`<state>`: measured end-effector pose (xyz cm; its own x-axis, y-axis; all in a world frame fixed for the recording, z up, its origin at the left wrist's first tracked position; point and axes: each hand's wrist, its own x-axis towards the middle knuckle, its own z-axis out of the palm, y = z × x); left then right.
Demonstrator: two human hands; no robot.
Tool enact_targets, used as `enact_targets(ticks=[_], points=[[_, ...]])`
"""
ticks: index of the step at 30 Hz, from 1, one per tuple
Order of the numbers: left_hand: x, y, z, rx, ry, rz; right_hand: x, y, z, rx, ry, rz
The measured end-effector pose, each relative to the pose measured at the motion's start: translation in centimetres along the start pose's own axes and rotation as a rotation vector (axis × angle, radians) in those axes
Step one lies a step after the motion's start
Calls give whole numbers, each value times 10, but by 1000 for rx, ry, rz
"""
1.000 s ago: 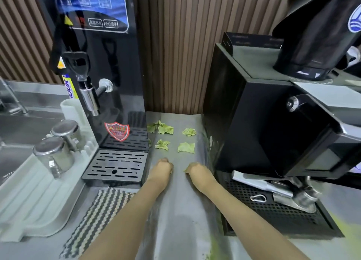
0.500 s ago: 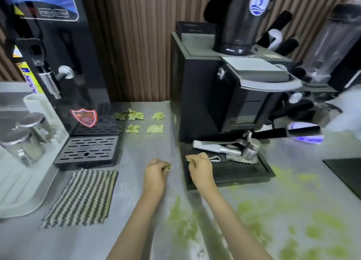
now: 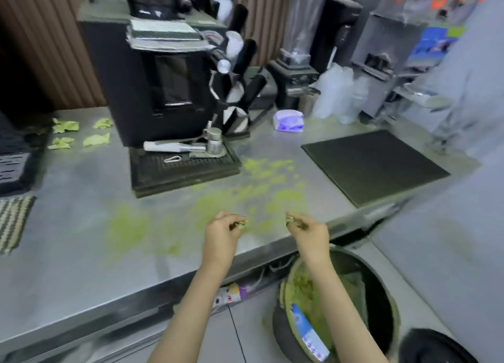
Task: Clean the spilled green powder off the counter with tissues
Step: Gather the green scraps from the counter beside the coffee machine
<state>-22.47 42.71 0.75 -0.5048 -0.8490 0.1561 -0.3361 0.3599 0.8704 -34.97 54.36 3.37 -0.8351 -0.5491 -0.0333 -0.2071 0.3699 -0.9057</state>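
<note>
Both hands have come back from the far gap between the machines to the near edge of the worktop (image 3: pixel 68 188). The view has swung right, so the bin (image 3: pixel 381 280) now shows at five o'clock.

My left hand (image 3: pixel 222 235) pinches a scrap (image 3: pixel 240 224) between thumb and fingertips. My right hand (image 3: pixel 312 235) pinches a second scrap (image 3: pixel 291 219) the same way. Both bits look green and dirty. They are held high and a little apart, and the right arm is over the bin's mouth. I think they are being carried there to be dropped, so the mess does not fall back down.

The powder (image 3: pixel 261 182) is still on the worktop. One big patch lies at twelve o'clock from the hands, between the machine (image 3: pixel 152 84) and the black mat (image 3: pixel 373 163). A paler patch (image 3: pixel 125 227) lies at nine o'clock from the left hand. So the job looks only partly done.

Four used tissues (image 3: pixel 66 128) lie far off at ten o'clock, left of the machine. They seem parked there out of the way, waiting for the bin too.

A purple and white pack (image 3: pixel 288 119) sits at one o'clock, behind the powder. It may hold clean tissues, but I cannot tell for sure. It is easy to reach for the next wipe.
</note>
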Motion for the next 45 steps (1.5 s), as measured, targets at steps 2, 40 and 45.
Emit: enact_targets(ticks=[2, 40, 45], points=[[-22, 17, 21, -4, -69, 22, -16, 21, -42, 124, 102, 64], [-22, 55, 262, 157, -760, -6, 39, 191, -180, -472, 88, 140], [-23, 57, 252, 118, -685, 48, 47, 184, -194, -442, 106, 79]])
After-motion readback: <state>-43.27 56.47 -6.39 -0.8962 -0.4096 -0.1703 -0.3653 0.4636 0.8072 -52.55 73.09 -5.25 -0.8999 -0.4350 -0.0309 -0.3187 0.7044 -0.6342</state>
